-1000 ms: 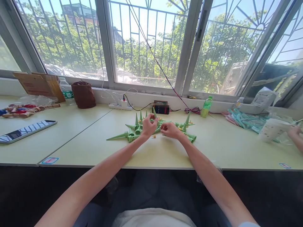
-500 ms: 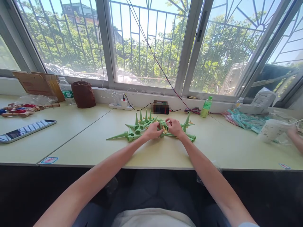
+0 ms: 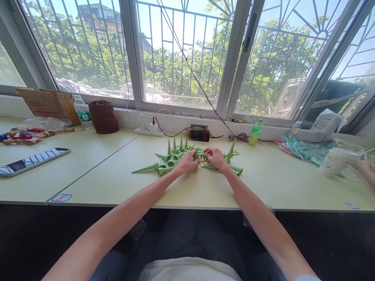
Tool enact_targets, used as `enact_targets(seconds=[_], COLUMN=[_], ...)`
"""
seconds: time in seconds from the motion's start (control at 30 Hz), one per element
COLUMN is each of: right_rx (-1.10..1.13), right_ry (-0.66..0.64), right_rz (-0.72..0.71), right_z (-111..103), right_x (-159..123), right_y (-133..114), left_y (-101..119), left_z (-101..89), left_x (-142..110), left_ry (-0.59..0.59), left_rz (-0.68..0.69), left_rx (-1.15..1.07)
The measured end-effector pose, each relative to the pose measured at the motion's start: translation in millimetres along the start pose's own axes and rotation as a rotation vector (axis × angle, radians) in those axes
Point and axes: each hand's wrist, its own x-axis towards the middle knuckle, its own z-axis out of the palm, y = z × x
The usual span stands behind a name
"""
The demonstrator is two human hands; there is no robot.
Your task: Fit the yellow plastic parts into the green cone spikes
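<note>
A heap of green plastic cone spikes (image 3: 164,166) lies in the middle of the pale table (image 3: 187,187), with small yellow pieces scattered among them. My left hand (image 3: 187,161) is closed around one green cone in the heap. My right hand (image 3: 216,157) is pinched just right of it, fingertips meeting the left hand's at that cone; what it pinches is too small to name. Several cones stand upright behind my hands, and one long cone (image 3: 145,169) lies pointing left.
A tablet (image 3: 32,161) lies at the left, near wooden toys (image 3: 26,136), a cardboard box (image 3: 48,103), a water bottle (image 3: 83,114) and a brown pouch (image 3: 103,116). A power strip (image 3: 148,130) and a green bottle (image 3: 255,132) stand by the window. Another person's hand (image 3: 365,166) works at the far right.
My left hand came down from holding a cone up and closed in on the heap. My right hand slid forward to meet it. Both stay close together now.
</note>
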Motion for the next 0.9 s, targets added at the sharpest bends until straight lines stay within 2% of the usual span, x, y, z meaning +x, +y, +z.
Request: enact_targets(seconds=[0.27,0.43,0.57,0.9], right_rx=[-0.121,-0.181,-0.190,-0.219], right_ry=[0.041,0.027,0.008,-0.029], right_rz=[-0.042,-0.049,-0.045,-0.037], right_z=[-0.4,-1.7,-1.6,-0.8], right_x=[1.9,1.1,0.9,-0.9], right_y=[0.1,-2.3,-2.7,-6.7], left_y=[4.0,3.8,2.1,0.3], left_z=[-5.3,-6.1,-4.2,-0.9], left_x=[-0.1,1.1,2.7,2.6], left_ry=[-0.012,0.044,0.080,0.070], left_rz=[-0.033,-0.083,-0.069,-0.051], left_rx=[-0.013,-0.026,-0.024,0.082])
